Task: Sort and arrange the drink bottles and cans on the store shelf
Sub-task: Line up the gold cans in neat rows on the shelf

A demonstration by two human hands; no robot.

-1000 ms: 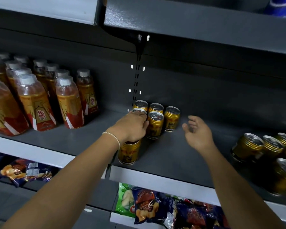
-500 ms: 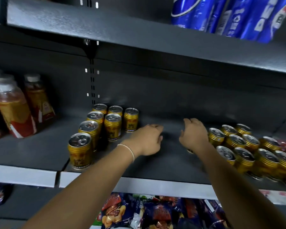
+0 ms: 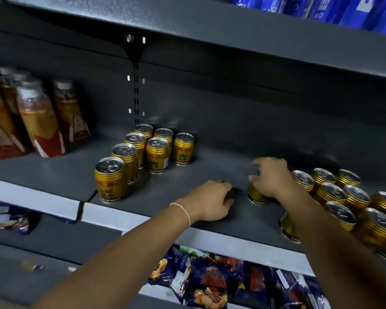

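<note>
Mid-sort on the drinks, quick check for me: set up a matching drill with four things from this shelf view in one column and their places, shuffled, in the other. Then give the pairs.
Things:
1. blue drinks
2. amber bottles
3. snack bags
4. right grip

Places:
A. lowest shelf in view
B. curled round a gold can
C. top shelf, upper right
D. left end of the middle shelf

Pairs: 1-C, 2-D, 3-A, 4-B
</note>
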